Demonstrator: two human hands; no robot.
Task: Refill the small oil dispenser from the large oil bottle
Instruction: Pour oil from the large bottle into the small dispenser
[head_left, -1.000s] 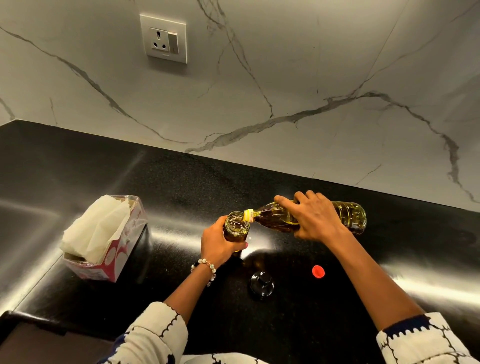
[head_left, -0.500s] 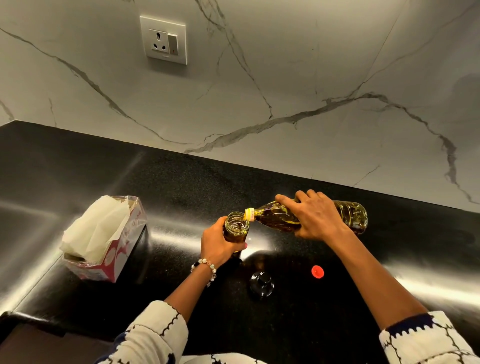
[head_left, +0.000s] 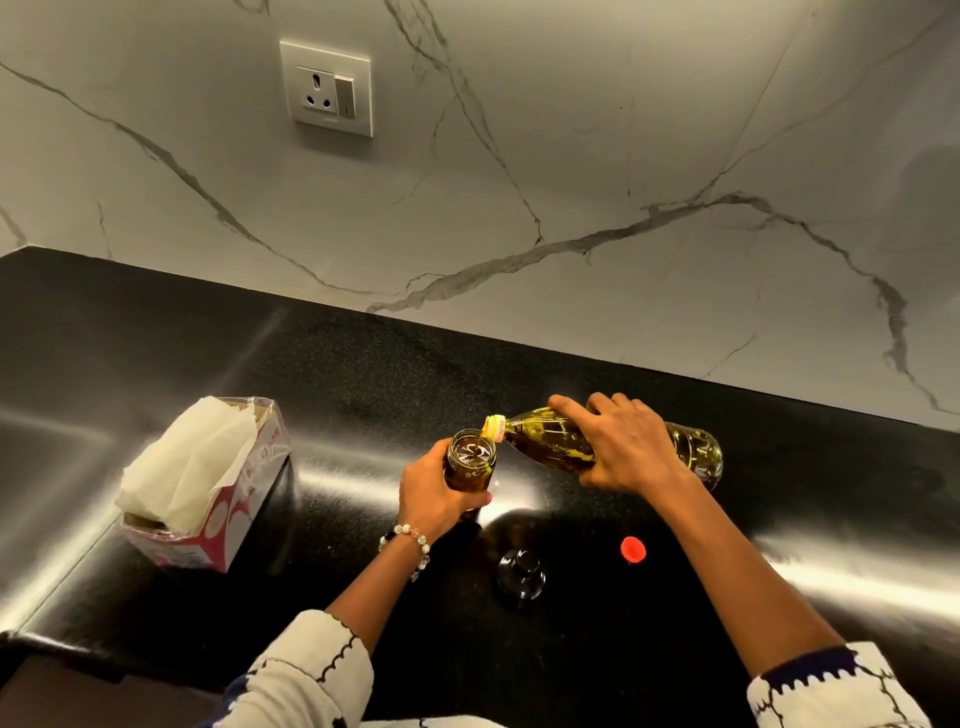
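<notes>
Tipped oil bottle (head_left: 550, 444) mouth meets oil-filled dispenser (head_left: 469, 462)

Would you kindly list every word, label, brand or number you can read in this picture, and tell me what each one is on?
Nothing can be read with certainty.
Tissue box: red print on the side, too blurred to read.
Large oil bottle: small red lettering on the yellow neck ring, too small to read.
Small oil dispenser: no label visible.
Wall socket: no readable marking.
Red cap: no text visible.
</notes>
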